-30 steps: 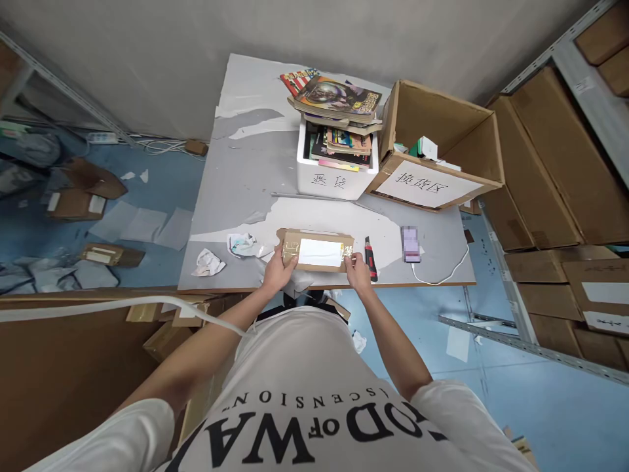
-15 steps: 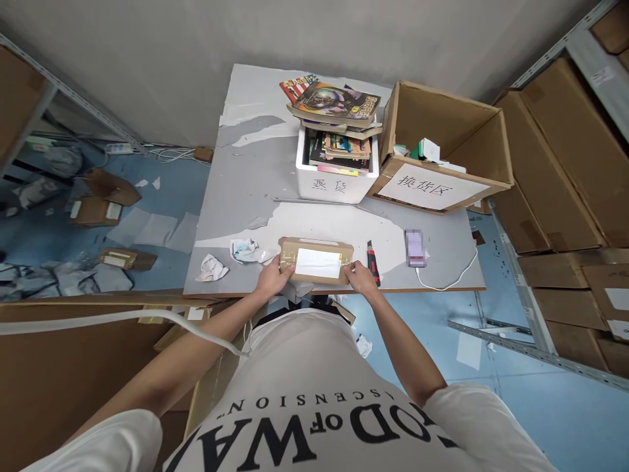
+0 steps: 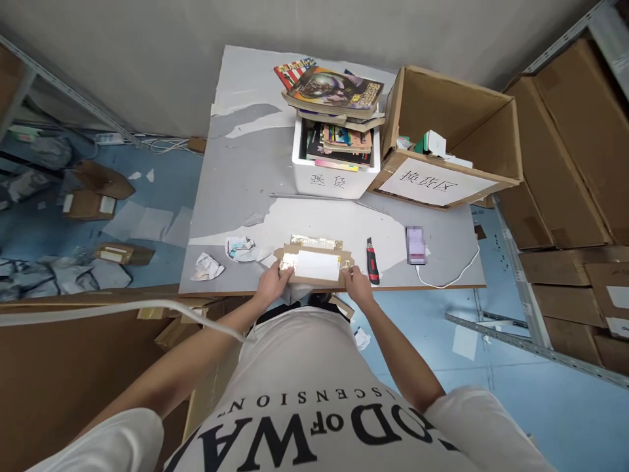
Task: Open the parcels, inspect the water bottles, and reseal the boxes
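A small brown cardboard box (image 3: 314,280) with a white label and shiny tape is at the table's front edge, close to my body. My left hand (image 3: 275,282) grips its left end, thumb on top. At the right end, my right hand (image 3: 358,285) has its fingers closed on the box. A taped flap stands out along the far side. Just right of my right hand lies a red and black box cutter (image 3: 372,262). Crumpled paper (image 3: 242,249) rests left of the box, with another paper ball (image 3: 207,267) farther left.
A phone (image 3: 416,246) on a white cable lies at the table's right. Behind are a white bin (image 3: 334,182) piled with books and a large open carton (image 3: 457,187). Shelves with cartons (image 3: 565,147) stand right; a white cord (image 3: 147,305) crosses at lower left.
The box's far flap has come up and now sticks out beyond the label. Both hands remain at the box's ends. The whole view has shifted slightly.
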Tool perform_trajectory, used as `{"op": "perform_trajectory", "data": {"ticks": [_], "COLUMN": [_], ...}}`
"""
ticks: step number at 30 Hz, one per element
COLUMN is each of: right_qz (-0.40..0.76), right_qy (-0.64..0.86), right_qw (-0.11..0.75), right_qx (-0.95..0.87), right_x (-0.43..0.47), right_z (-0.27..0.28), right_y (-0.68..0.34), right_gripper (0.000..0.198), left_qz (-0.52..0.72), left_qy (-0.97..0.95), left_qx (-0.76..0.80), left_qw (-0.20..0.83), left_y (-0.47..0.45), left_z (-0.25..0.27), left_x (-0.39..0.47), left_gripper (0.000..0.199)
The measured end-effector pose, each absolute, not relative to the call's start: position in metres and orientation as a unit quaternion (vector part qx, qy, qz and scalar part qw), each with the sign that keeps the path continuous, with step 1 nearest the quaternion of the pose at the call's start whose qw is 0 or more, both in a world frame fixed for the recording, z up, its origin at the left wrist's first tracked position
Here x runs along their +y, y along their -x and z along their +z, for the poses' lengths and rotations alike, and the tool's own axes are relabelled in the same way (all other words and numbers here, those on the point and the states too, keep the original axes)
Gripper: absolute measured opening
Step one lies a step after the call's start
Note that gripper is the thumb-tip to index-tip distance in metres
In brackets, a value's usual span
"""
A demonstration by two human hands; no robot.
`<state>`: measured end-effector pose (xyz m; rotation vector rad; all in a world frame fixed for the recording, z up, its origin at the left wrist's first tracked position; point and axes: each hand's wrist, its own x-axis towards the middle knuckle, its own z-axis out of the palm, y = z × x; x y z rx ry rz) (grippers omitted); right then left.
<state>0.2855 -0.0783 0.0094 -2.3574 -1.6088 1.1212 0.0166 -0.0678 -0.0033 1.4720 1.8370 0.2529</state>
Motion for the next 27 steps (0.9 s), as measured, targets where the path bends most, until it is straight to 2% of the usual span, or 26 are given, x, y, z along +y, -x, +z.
{"op": "perform_trajectory", "data": {"ticks": [5,8,10,12,15,18,20,22,24,27], "right_qz": [0.373,0.367,0.312,0.277,0.304,0.325,0.309,0.289,0.296,0.288], "right_qy": [0.759,0.781,0.821,0.842,0.83,0.808,0.779,0.711,0.599,0.43], "right_qw": [0.085,0.123,0.102,0.046,-0.004,0.056,0.134,0.176,0.131,-0.039], "right_qx": [-0.527,-0.49,-0.468,-0.46,-0.468,-0.488,-0.53,-0.617,-0.732,-0.855], "right_x": [-0.035,-0.028,-0.033,-0.041,-0.05,-0.048,-0.039,-0.027,-0.013,0.009], "right_z": [-0.001,-0.017,-0.03,-0.043,-0.053,-0.04,-0.017,0.012,0.041,0.07], "right_y": [-0.298,-0.323,-0.341,-0.355,-0.37,-0.374,-0.368,-0.352,-0.328,-0.287], "right_gripper": [0.04,0.043,0.043,0.057,0.071,0.068,0.064,0.061,0.059,0.054], "left_qz": [0.173,0.223,0.259,0.268,0.24,0.229,0.227,0.224,0.232,0.252], "left_qy": [-0.533,-0.52,-0.533,-0.567,-0.644,-0.71,-0.743,-0.769,-0.785,-0.807], "left_qx": [0.739,0.757,0.76,0.745,0.677,0.597,0.567,0.547,0.534,0.514], "left_qw": [0.374,0.327,0.266,0.228,0.265,0.295,0.274,0.244,0.211,0.148], "left_y": [-0.036,-0.048,-0.055,-0.061,-0.064,-0.06,-0.056,-0.052,-0.049,-0.047], "left_z": [-0.009,-0.011,-0.01,-0.009,-0.009,-0.011,-0.016,-0.023,-0.031,-0.042], "left_x": [-0.036,-0.037,-0.044,-0.05,-0.053,-0.052,-0.053,-0.054,-0.055,-0.053], "left_gripper": [0.078,0.085,0.078,0.059,0.026,0.027,0.031,0.034,0.033,0.035]}}
